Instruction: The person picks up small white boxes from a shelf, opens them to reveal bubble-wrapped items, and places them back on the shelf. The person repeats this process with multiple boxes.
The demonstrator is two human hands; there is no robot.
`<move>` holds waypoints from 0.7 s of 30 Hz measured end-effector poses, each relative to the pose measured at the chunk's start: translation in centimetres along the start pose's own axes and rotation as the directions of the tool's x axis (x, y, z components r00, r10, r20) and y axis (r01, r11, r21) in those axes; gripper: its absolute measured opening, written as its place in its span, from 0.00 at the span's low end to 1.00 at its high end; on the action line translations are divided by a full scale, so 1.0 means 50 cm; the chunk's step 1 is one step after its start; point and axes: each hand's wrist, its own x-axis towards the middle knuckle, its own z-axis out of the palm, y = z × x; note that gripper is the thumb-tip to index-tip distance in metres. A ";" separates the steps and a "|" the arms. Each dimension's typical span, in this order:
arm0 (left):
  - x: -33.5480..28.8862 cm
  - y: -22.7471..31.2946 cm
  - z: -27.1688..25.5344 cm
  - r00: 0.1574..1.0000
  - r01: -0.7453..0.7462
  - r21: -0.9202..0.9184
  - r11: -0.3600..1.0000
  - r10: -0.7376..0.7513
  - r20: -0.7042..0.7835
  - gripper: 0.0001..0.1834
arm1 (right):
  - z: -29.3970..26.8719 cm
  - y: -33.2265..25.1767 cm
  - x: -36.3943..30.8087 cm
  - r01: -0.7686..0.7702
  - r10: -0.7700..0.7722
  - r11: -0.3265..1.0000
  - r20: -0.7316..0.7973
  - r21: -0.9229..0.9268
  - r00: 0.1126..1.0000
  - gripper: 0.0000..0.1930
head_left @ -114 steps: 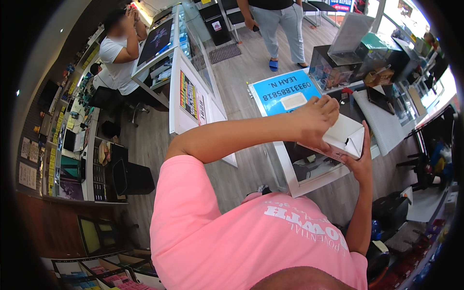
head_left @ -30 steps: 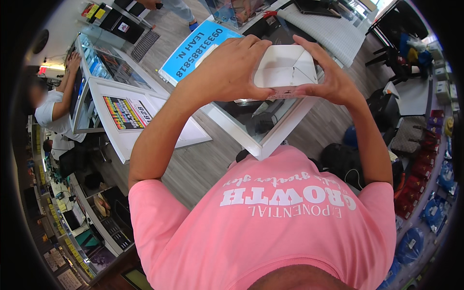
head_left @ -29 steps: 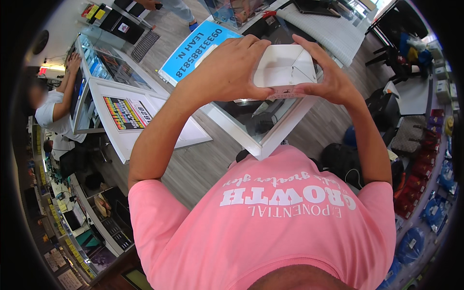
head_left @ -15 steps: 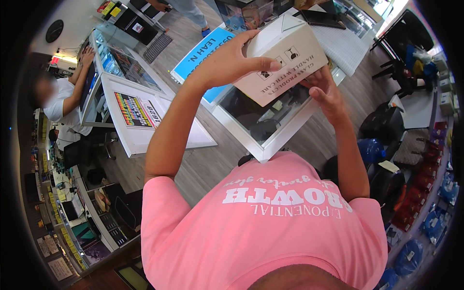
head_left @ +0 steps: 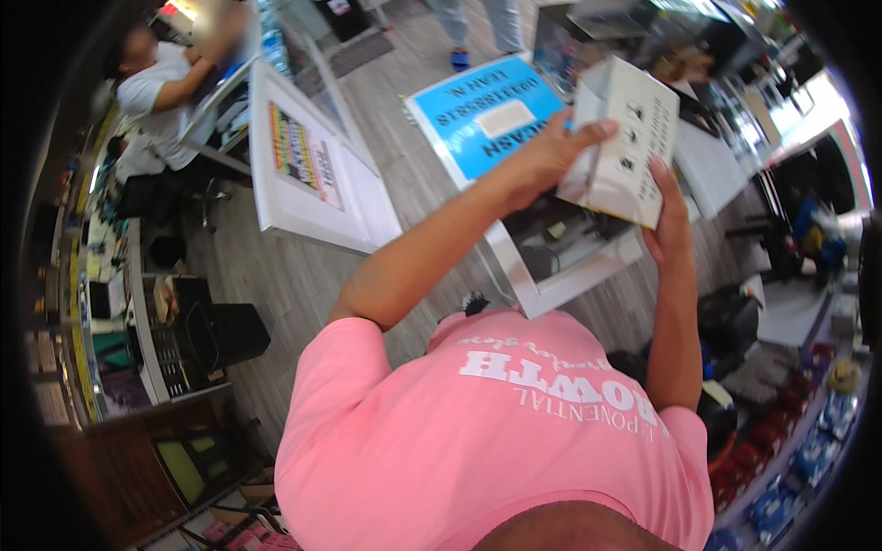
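A white and cream cardboard box (head_left: 634, 147) with dark handling symbols printed on its side is held up in front of me, tilted, above a glass-topped display case (head_left: 574, 286) with a white frame. My left hand (head_left: 549, 158) is closed on the box's left side, its thumb lying across the upper face and the other fingers partly hidden. At the lower right edge my right hand (head_left: 672, 219) grips the box, thumb up along the printed side; its remaining fingers are behind the carton. Both forearms reach up past my pink shirt.
A blue sign (head_left: 487, 110) lies on the case's left part. Left of it stands a white-framed counter (head_left: 317, 170), with a person in a white shirt (head_left: 161, 83) behind it. Another person's legs (head_left: 478, 23) show at the top. Bagged blue goods (head_left: 818, 455) line the right side.
My view has swung, shifting the surroundings. The box has turned between my hands, and its printed side now runs more up and down. My right hand has come onto its lower right edge.
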 end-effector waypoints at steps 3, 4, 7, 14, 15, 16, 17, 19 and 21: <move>-0.037 0.027 0.000 1.000 -0.003 0.045 0.999 0.004 -0.016 0.42 | 0.025 -0.021 -0.003 -0.073 0.078 0.977 -0.020 0.199 0.997 0.31; -0.036 0.027 -0.010 0.999 -0.012 0.105 0.994 0.017 -0.047 0.41 | 0.017 -0.028 -0.004 -0.086 0.088 0.970 0.004 0.226 0.996 0.31; -0.039 0.015 -0.037 0.999 -0.035 0.222 0.974 0.039 -0.014 0.41 | 0.014 -0.036 -0.012 -0.138 0.121 0.949 0.078 0.283 0.990 0.32; -0.068 0.029 -0.087 0.840 -0.386 0.776 0.499 0.538 0.072 0.58 | -0.020 -0.082 -0.026 -0.311 0.283 0.939 0.184 0.148 0.941 0.31; -0.072 0.044 -0.101 0.827 -0.434 0.833 0.342 0.518 0.218 0.67 | -0.031 -0.092 -0.014 -0.351 0.328 0.931 0.195 0.098 0.924 0.31; -0.069 0.050 -0.096 0.790 -0.487 0.852 0.192 0.512 0.336 0.70 | -0.040 -0.105 -0.008 -0.386 0.370 0.921 0.196 0.048 0.908 0.31; -0.074 0.057 -0.088 0.750 -0.527 0.849 0.035 0.490 0.445 0.72 | -0.032 -0.117 -0.003 -0.369 0.366 0.929 0.191 -0.022 0.911 0.32; -0.079 0.061 -0.059 0.681 -0.586 0.797 -0.145 0.445 0.581 0.71 | -0.041 -0.134 0.029 -0.415 0.457 0.884 0.209 -0.214 0.865 0.33; -0.069 0.037 -0.055 0.703 -0.596 0.800 -0.071 0.435 0.563 0.70 | -0.010 -0.143 0.039 -0.388 0.469 0.840 0.148 -0.379 0.871 0.36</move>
